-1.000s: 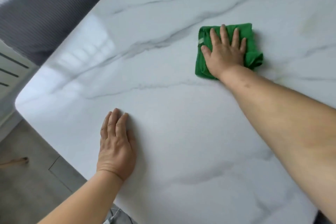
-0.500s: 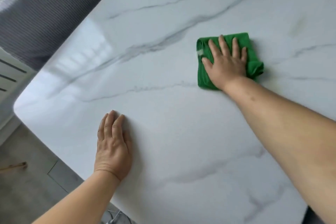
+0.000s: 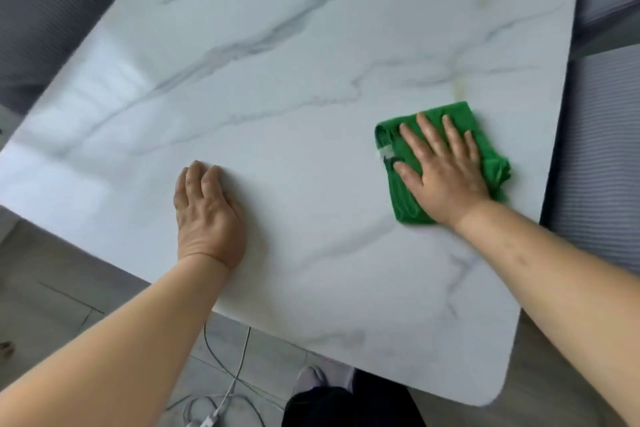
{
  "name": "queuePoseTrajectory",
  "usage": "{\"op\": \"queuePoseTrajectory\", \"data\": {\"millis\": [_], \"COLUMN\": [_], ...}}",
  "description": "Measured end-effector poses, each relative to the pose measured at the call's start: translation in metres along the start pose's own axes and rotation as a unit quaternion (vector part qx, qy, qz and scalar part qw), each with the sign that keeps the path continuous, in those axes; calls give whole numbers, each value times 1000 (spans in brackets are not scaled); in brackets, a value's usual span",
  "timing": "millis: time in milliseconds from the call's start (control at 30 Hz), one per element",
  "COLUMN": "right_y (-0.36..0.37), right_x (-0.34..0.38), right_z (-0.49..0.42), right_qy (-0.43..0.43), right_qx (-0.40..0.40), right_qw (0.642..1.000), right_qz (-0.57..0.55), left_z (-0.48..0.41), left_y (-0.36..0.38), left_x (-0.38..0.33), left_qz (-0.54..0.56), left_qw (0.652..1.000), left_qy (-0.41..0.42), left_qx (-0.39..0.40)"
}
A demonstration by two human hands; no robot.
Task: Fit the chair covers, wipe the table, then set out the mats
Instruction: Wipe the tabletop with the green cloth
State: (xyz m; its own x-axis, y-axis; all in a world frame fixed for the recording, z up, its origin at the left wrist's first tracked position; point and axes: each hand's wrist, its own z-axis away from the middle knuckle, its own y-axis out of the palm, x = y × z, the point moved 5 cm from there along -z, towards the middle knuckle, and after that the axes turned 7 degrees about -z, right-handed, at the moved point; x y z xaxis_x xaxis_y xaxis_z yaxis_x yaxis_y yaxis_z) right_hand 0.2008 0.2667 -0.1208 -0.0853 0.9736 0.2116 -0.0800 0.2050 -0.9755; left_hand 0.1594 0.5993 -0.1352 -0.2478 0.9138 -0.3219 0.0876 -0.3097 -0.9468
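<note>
Wiping underway: our right hand [image 3: 441,172] presses flat, fingers spread, on green cloth [image 3: 401,198] w/ table [image 3: 277,80] beneath, yellowish smear [image 3: 460,88] just past fingertips. Left hand [image 3: 207,215], flat and holding nothing, braces us for reach.

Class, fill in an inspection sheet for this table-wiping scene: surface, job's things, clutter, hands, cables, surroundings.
Surface: white marble-look table, glossy, faint yellowish smear beyond the cloth.
Job's things: green cloth folded, flat on the table; grey ribbed chair cover at right; mats not seen.
Clutter: nothing seen.
Hands: right hand flat on the cloth; left hand flat on bare table.
Cables: white cable on the floor.
Surroundings: grey tiled floor.
</note>
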Motion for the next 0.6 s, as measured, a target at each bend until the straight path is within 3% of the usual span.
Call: {"op": "queuePoseTrajectory", "data": {"millis": [67, 100, 233, 333, 600], "right_y": [5, 10, 40, 53, 41], "right_x": [18, 40, 160, 201, 97], "right_z": [-18, -18, 54, 119, 207], "right_qy": [93, 88, -106, -196, -245], "right_qx": [10, 16, 78, 138, 185], "right_qw": [996, 996, 991, 971, 951], "right_qz": [-11, -13, -11, -12, 21], "left_z": [1, -1, -6, -4, 88], "left_y": [-1, -1, -12, -22, -22], "left_x": [3, 5, 13, 15, -36], "left_qz": [12, 24, 79, 96, 108], "left_qw": [1000, 1000, 996, 994, 993], "left_qy": [1, -1, 14, -22, -35], "left_qx": [-6, -4, 27, 57, 39]}}
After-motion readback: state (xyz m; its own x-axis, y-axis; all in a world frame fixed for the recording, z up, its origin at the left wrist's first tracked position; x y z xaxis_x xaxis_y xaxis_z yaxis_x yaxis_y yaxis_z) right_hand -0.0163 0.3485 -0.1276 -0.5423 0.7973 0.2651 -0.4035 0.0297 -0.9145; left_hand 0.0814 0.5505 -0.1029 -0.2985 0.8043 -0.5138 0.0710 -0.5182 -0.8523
